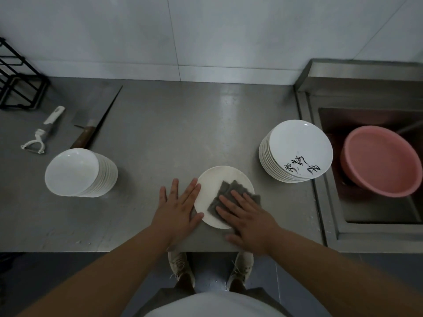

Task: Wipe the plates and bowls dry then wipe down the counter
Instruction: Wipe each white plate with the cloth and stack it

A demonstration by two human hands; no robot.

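A single white plate (214, 179) lies on the steel counter (160, 133) near its front edge. A grey cloth (225, 191) is spread over the plate's right half. My right hand (247, 216) presses flat on the cloth with straight fingers. My left hand (178, 204) lies flat beside the plate, its fingers touching the left rim. A stack of white bowls (77, 172) stands at the left. At the right stands a stack of white plates (297, 149) whose top plate bears black brush writing.
A pink basin (380, 161) sits in the sink (366, 209) at the right. A white peeler (43, 133) and a knife with a wooden handle (91, 131) lie at the back left, near a black wire rack (18, 81). A tiled wall runs behind.
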